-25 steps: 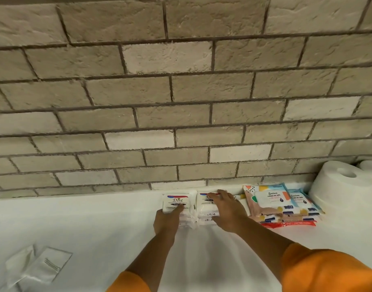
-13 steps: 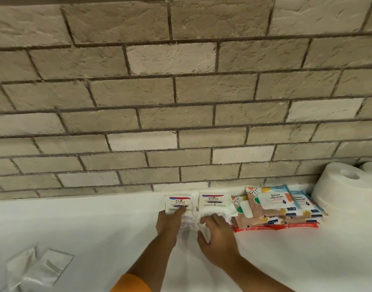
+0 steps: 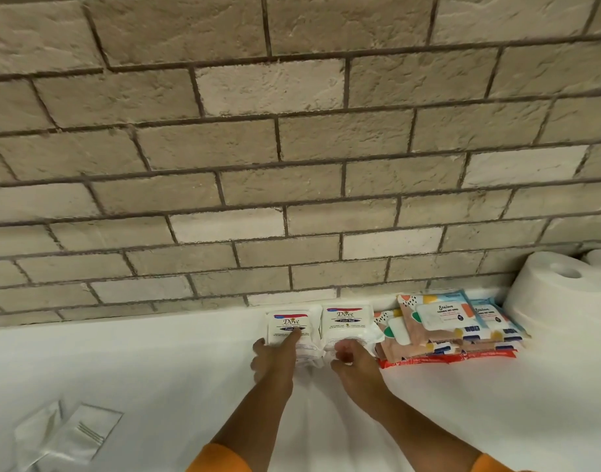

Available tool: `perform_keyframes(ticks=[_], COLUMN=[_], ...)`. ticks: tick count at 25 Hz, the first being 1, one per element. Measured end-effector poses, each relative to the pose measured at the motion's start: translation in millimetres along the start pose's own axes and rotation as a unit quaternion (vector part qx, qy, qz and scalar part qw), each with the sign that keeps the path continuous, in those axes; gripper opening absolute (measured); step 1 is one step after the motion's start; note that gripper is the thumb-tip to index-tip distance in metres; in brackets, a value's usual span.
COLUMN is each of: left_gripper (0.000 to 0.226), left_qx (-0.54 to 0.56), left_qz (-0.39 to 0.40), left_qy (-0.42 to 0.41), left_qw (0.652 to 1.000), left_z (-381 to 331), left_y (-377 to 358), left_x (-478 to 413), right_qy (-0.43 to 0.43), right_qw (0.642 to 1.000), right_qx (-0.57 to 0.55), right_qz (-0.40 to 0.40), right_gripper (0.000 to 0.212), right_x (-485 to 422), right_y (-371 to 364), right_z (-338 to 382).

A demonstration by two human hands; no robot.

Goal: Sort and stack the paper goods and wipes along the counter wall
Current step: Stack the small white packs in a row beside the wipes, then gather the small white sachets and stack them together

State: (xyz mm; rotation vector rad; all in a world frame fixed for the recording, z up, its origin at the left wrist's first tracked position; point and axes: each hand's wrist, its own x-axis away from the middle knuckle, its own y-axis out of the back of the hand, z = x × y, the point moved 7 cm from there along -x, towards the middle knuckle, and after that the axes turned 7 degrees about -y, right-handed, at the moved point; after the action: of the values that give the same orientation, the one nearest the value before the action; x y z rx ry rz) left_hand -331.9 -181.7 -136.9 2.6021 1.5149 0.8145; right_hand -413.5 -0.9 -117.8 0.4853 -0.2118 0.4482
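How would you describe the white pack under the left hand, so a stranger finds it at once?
Follow the brick wall down to the white counter. In the row at its foot, the left Dove pack lies leftmost, with the left hand on it; its twin lies right, beside colourful packs.

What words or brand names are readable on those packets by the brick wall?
"Dove", then a partly covered "Fresh": left white wipes pack, under the left hand.
"Dove", "Fresh Red": right white wipes pack, by the right hand.
"Stalove": colourful wipes packs; uncertain.
Smaller print is too blurred.
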Motion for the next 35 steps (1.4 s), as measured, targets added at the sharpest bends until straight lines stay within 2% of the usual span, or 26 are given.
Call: perform_keyframes(ticks=[2,4,5,8,10,11,13,14,16,19,22,28,32,35], left_gripper=[0.104,0.091,0.083,0.074,0.081,0.091,0.106,0.104,0.084,0.040,0.021,0.014,0.018,0.028], left_qx=[0.075,0.241,0.296,0.336,0.353,0.361,0.356,0.345,0.286,0.182,0.079,-0.039,0.021,0.034], left_qz=[-0.027,-0.004,0.011,0.006,0.034,0.058,0.085,0.082,0.079,0.137,0.210,0.251,0.228,0.194], left_qy=[0.083,0.131,0.129,0.105,0.099,0.098,0.104,0.108,0.111,0.079,0.000,-0.090,-0.094,-0.106], left_qw=[0.993,0.962,0.946,0.936,0.930,0.926,0.925,0.929,0.948,0.971,0.975,0.963,0.969,0.975], left_z=[12.5,16.0,13.4,9.1,9.0,9.7,16.0,20.0,25.6,29.1,29.9,83.6,114.5,128.5], left_y=[-2.0,-19.4,-26.6,-30.4,-31.7,-32.5,-29.8,-25.0,-6.3,28.0,70.7,179.8,261.5,325.9], left_x=[11.8,21.2,23.0,19.5,17.9,17.7,17.0,18.5,30.8,56.2,74.7,89.2,79.8,68.5], right_qy=[-0.024,-0.048,-0.055,-0.067,-0.113,-0.148,-0.207,-0.222,-0.229,-0.197,-0.176,-0.147,-0.125,-0.088], right_qw=[0.999,0.996,0.994,0.984,0.974,0.967,0.953,0.950,0.948,0.960,0.968,0.978,0.980,0.986], right_qx=[-0.035,-0.068,-0.083,-0.138,-0.183,-0.201,-0.217,-0.219,-0.214,-0.179,-0.156,-0.109,-0.089,-0.019], right_qz=[0.005,0.028,0.043,0.086,0.071,0.055,0.032,0.034,0.054,0.084,0.087,0.095,0.124,0.143], right_gripper=[0.012,0.013,0.015,0.022,0.015,0.022,0.037,0.036,0.023,0.015,0.015,0.012,0.013,0.012], right_x=[-1.7,-4.1,-5.3,-5.3,-5.3,-6.5,-6.4,-3.9,7.3,32.5,62.0,135.3,176.5,197.9], right_y=[-2.7,-2.7,-2.1,-0.8,1.4,2.1,1.4,-1.0,-13.3,-40.7,-69.8,-143.3,-202.1,-247.6], right_z=[-10.0,-12.6,-11.5,-4.8,-9.4,-15.5,-28.5,-31.7,-33.5,-27.2,-16.8,1.6,17.6,22.2])
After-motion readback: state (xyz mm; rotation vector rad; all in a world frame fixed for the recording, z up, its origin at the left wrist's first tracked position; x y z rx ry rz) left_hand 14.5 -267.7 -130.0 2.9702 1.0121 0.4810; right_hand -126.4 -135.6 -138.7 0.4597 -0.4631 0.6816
